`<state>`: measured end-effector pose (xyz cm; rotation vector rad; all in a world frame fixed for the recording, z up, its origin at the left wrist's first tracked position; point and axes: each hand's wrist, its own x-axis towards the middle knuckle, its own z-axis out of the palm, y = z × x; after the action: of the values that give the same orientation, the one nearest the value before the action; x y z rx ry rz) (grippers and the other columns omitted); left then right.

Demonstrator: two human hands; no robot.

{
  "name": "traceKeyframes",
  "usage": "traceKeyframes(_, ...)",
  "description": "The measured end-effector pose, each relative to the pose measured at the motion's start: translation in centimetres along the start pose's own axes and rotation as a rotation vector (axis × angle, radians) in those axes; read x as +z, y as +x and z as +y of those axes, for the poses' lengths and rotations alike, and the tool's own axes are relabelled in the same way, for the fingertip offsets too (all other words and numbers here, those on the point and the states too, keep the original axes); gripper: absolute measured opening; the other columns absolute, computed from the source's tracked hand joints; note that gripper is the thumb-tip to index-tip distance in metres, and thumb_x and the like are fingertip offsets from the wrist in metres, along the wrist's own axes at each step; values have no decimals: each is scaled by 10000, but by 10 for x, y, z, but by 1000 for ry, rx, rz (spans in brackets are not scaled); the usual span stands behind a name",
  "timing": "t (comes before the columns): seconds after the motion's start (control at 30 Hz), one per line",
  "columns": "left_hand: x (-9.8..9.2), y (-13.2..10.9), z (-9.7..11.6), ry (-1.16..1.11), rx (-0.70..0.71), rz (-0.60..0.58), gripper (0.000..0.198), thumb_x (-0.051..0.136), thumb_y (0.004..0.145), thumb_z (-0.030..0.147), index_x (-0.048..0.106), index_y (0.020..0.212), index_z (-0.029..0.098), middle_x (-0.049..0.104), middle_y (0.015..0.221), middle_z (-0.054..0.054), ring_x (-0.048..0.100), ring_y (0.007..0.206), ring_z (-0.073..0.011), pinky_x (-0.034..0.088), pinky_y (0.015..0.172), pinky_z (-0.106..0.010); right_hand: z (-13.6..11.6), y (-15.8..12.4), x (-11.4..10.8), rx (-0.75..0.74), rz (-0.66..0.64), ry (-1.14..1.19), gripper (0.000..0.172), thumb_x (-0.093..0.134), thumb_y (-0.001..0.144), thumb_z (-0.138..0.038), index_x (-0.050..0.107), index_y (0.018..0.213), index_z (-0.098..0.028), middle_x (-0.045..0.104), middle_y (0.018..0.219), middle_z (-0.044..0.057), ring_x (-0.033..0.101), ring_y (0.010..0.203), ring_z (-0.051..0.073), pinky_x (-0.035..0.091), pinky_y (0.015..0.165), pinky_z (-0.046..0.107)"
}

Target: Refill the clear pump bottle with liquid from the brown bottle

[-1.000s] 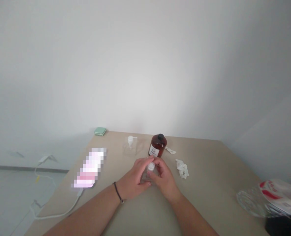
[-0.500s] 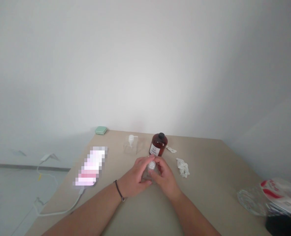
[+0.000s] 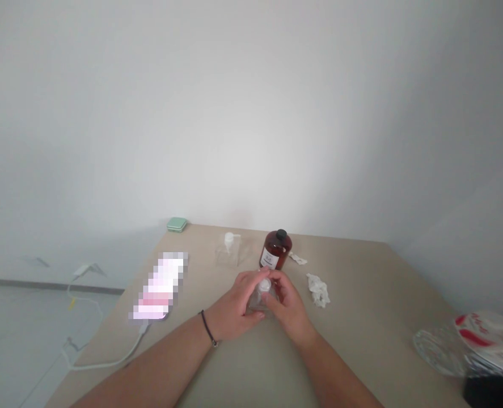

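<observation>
Fingers of both hands curved about a small clear container, held in front of the wearer over the near-middle part of the table. The left hand forms a wide C along the container's left side, thumb low on the near side and forefinger reaching round the far side. The right hand is bent more tightly about the right side, its thumb laid against the front of the translucent cap and its forefinger hooked behind. The fingertips of the two hands come together beyond the cap; the remaining fingers are largely hidden, and whether the container's base touches the table cannot be told. A dark bracelet encircles the left wrist. Just beyond the hands stands an amber bottle with a black cap and white label; to its left, a clear pump bottle with a white head. Crumpled tissue lies right of the hands, a smaller scrap beside the amber bottle. Farther left: a phone, screen blurred, attached to a white cable, and a green case at the far corner. Far right: clear plastic packaging marked in red.
</observation>
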<state>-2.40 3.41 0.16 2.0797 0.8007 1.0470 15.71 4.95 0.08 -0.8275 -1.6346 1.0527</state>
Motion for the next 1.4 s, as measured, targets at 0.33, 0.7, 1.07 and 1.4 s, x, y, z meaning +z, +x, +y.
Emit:
traceKeyframes(0.33,0,0,0,12,4,2,869,668,788,89,260,1537,255,385,1531,-153,352,1418,-330,313,1186,-571,1,0,0,-24,5,-6,263,693,855,-448,600,984,-238,636,1027,53,618,997,237,490,904,381)
traceKeyframes(0.7,-1,0,-3,20,41,7,868,690,812,145,240,1545,262,379,1539,-153,356,1412,-349,315,1180,-579,3,0,-1,-36,-18,-57,277,666,881,-443,622,1069,-244,626,1105,72,602,1073,253,468,960,405)
traceKeyframes(1.07,-1,0,0,14,41,7,866,681,817,141,237,1552,254,381,1538,-156,351,1420,-346,321,1179,-565,2,1,-4,-57,-33,-77,304,651,893,-467,660,1114,-259,627,1157,86,592,1130,268,456,1001,424)
traceKeyframes(1.4,-1,-1,0,15,32,6,846,688,834,192,244,1552,242,393,1531,-163,368,1409,-349,316,1180,-576,3,1,-5,-68,-20,-57,246,682,883,-418,676,1071,-261,620,1155,78,593,1134,258,455,1003,421)
